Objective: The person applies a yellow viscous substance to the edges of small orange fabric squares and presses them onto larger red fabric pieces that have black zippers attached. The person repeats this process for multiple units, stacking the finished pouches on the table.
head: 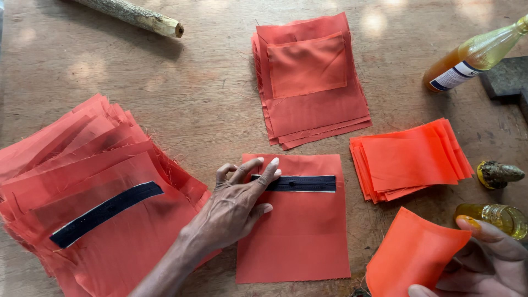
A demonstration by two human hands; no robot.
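Wood of a worn table [209,104] fills the whole view. Largest on it is the fanned heap of orange fabric pieces [82,159] at nine o'clock, its top piece bearing a slanted black zipper strip [104,213]. At twelve o'clock lies a squared stack of orange panels [313,110] with a smaller patch on top. At six o'clock, flat and alone, lies the orange panel [300,236] with a short black zipper [302,183] running level across its upper part. At three o'clock sits a small stack of brighter orange patches [410,159].

Left hand [234,206] rests on the left edge of that lone panel, fingers spread, fingertips [273,163] pressing the zipper's left end. Right hand [487,256] at five o'clock pinches a single orange patch [415,256] by its right edge, thumb on top, the patch raised and tilted off the table.

A bottle of amber liquid [473,55] lies tilted at two o'clock beside a dark block [506,77]. A rough wooden stick [132,15] lies at eleven o'clock. Near the right hand stand a small glass jar [498,217] and a grimy cap [495,174].
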